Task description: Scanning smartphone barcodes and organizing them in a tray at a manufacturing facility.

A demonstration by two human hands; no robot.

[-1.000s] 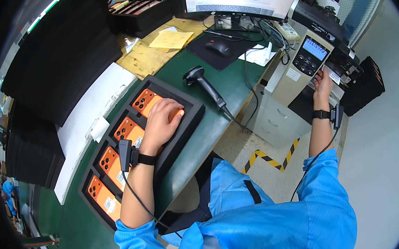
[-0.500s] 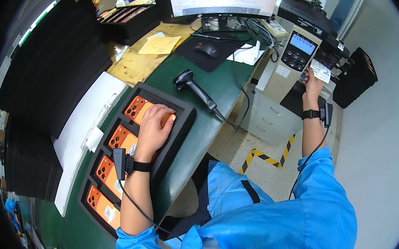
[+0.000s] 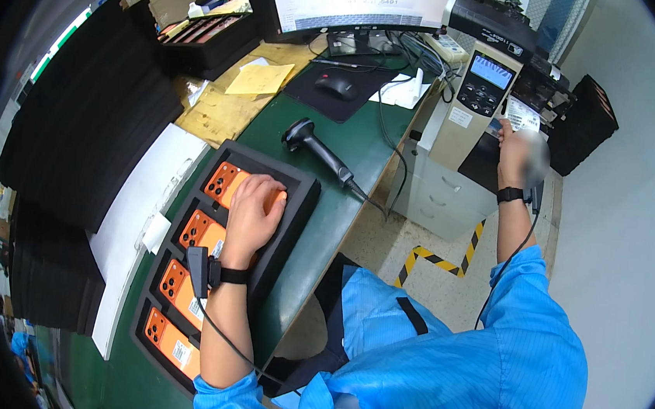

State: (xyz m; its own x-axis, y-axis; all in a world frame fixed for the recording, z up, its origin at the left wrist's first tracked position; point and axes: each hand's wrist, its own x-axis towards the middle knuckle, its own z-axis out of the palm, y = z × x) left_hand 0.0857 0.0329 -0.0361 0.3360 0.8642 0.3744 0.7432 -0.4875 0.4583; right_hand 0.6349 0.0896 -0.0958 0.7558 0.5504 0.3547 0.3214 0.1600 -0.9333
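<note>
A narrow gap separates the tray (image 3: pixel 272 167) from 1 obstructing scanner (image 3: pixel 324 154).

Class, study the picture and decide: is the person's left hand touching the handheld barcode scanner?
Apart. The head view shows the left hand over an orange smartphone, the rim of the dark foam tray and green tabletop separating it from the scanner.

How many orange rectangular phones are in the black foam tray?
4, in one row: farthest phone partly under the left hand, then second, third and nearest. None seems entirely hidden.

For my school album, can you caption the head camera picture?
Left hand on an orange phone, right hand at the label printer.
</note>
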